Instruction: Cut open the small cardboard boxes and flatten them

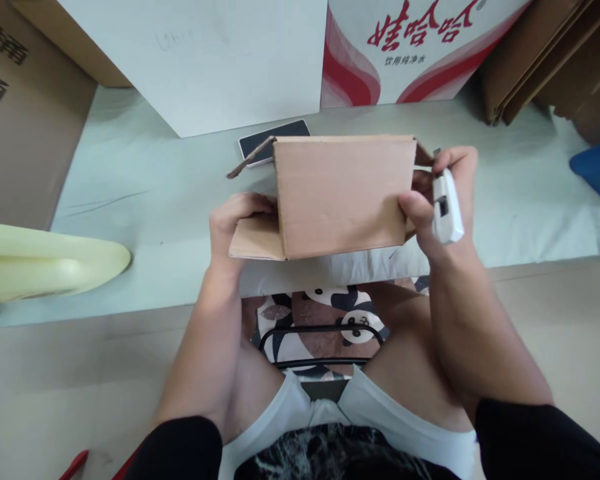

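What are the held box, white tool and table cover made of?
Box: likely corrugated cardboard, matte brown, with creased folding flaps.
White tool: probably plastic, going by its smooth, moulded-looking body.
Table cover: seems matte fabric or thin sheeting, going by its wrinkles.

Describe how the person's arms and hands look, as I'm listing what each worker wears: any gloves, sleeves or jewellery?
Plain black sleeves stop short of the bare forearms. The left hand and right hand are gloveless. No watch or bracelet shows; parts of both hands are hidden, so I can't rule out rings.
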{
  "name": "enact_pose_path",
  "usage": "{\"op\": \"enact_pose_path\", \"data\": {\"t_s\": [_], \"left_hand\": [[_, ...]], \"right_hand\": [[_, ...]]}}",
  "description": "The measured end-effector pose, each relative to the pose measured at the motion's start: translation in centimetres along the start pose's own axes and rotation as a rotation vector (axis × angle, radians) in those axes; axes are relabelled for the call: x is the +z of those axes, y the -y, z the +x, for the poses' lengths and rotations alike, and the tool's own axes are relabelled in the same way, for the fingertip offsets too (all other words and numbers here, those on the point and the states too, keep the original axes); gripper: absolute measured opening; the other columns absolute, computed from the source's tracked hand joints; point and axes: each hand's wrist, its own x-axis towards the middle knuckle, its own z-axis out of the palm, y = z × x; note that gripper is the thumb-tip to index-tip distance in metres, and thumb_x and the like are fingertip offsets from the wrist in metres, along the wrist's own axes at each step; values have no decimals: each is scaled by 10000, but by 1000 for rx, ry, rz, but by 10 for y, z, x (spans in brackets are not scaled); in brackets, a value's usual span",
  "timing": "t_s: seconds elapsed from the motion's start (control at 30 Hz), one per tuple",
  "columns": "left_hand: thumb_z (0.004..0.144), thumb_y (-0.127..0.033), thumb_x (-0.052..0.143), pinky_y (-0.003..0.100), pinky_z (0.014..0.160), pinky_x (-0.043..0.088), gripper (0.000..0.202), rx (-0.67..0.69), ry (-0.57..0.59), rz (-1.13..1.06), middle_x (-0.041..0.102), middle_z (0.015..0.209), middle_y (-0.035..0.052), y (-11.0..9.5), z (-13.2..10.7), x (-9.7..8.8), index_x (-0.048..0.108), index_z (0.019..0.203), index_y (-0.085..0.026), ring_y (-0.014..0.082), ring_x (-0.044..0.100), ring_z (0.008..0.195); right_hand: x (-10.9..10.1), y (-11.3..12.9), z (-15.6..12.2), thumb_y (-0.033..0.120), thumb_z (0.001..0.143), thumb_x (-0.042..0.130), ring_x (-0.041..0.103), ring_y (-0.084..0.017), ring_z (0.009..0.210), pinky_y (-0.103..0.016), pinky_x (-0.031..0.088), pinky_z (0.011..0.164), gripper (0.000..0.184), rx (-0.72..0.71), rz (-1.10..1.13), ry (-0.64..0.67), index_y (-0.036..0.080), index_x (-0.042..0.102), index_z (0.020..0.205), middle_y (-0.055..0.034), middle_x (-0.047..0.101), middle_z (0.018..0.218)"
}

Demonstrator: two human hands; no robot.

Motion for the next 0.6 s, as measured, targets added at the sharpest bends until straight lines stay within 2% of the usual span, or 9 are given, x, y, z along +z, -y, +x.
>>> {"op": "enact_pose_path", "data": {"t_s": [0.1,0.17,0.23,0.33,0.4,0.47,0.53,0.6], "left_hand": [[943,-385,724,435,890,585,168,49,-26,-14,818,950,22,-1,1,0,803,841,-279,246,763,935],[930,-361,733,433,931,579,133,-9,-21,-34,822,981,21,0,2,0,812,855,-284,251,761,986],[855,-359,800,439,985,583,80,-103,-8,-111,818,999,22,0,5,-2,821,877,-284,259,758,1010],[709,-378,886,488,1063,587,233,-180,-18,-264,806,1003,27,-3,11,-6,808,908,-283,290,759,1039],[693,-416,875,533,1113,570,279,-245,2,-397,792,986,47,-10,14,-9,796,916,-269,323,752,1098],[687,-488,881,536,1124,566,347,-319,80,-507,771,951,71,-19,15,-10,787,917,-246,348,740,1147],[657,-557,927,508,1088,587,456,-337,181,-486,755,944,87,-26,14,-9,764,923,-224,355,735,1154],[627,-579,970,476,1017,618,542,-320,206,-375,752,964,95,-31,13,-6,735,947,-209,345,741,1108]], "right_hand": [[-2,-3,0,658,728,883,526,-141,574,-275,363,483,689,96,1,127,306,362,1009,62,597,776],[-3,-8,2,657,691,907,509,-131,562,-268,370,482,720,125,27,182,302,353,986,83,560,737],[-3,-13,4,635,634,946,539,-138,607,-276,404,513,765,129,61,199,300,342,963,88,552,742],[-1,-19,6,628,557,979,595,-158,700,-297,445,567,832,134,75,179,301,329,962,75,591,810],[1,-22,5,637,527,984,596,-163,736,-316,464,603,856,129,44,146,303,336,975,64,601,853],[3,-25,3,618,505,996,578,-165,764,-334,474,642,864,102,-37,92,302,355,991,55,601,883],[4,-30,1,582,494,1008,557,-165,774,-343,470,664,860,64,-142,23,299,375,1003,48,592,900],[5,-33,-1,553,513,1008,538,-163,754,-351,463,669,836,25,-224,-38,298,390,1016,44,573,902]]}}
